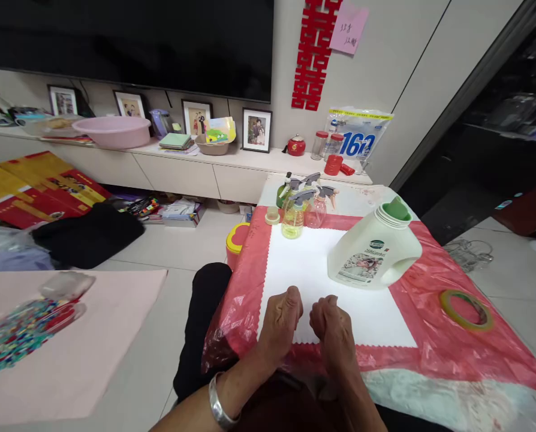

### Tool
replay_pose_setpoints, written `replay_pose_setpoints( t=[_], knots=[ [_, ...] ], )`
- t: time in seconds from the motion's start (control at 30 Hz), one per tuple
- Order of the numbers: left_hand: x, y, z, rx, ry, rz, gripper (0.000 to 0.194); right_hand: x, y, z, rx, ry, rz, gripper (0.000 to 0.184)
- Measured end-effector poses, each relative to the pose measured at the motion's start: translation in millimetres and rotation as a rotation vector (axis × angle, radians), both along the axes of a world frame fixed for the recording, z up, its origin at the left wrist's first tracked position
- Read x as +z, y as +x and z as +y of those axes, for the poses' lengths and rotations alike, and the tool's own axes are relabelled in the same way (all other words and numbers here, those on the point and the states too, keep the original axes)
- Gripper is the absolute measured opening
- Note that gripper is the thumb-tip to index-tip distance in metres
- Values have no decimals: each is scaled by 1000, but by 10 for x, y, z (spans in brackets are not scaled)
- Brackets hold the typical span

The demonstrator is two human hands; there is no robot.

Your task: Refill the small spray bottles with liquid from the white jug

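Both my hands are closed into fists over the near part of a white scalloped-edge sheet. My left hand, thumb on top, has nothing showing in it; a silver bangle circles that wrist. Close beside it, but apart, is my right hand, also curled with no object visible. Just beyond the right hand, a pale green detergent jug with a green spout stands uncapped on the sheet. Several spray bottles are grouped at the sheet's far left corner, next to a pale translucent cap.
Red plastic covers the table under the sheet. A tape roll lies at the right. To the left, a pink surface holds colourful small pieces. Behind, a low cabinet bears a pink basin and framed photos.
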State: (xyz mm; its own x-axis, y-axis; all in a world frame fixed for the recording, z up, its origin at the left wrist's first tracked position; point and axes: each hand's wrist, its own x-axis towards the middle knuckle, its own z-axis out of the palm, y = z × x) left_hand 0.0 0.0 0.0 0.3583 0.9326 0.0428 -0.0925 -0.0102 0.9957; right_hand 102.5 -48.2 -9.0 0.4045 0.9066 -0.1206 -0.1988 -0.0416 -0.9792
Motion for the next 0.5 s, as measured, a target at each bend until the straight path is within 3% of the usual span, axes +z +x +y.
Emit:
replay_pose_setpoints(
  t=[0.2, 0.5],
  knots=[
    [55, 16, 76, 19, 4, 8, 72, -4, 35, 90, 5, -18, 25, 77],
    [130, -46, 135, 83, -18, 69, 71, 145, -10, 200, 47, -24, 25, 79]
  ],
)
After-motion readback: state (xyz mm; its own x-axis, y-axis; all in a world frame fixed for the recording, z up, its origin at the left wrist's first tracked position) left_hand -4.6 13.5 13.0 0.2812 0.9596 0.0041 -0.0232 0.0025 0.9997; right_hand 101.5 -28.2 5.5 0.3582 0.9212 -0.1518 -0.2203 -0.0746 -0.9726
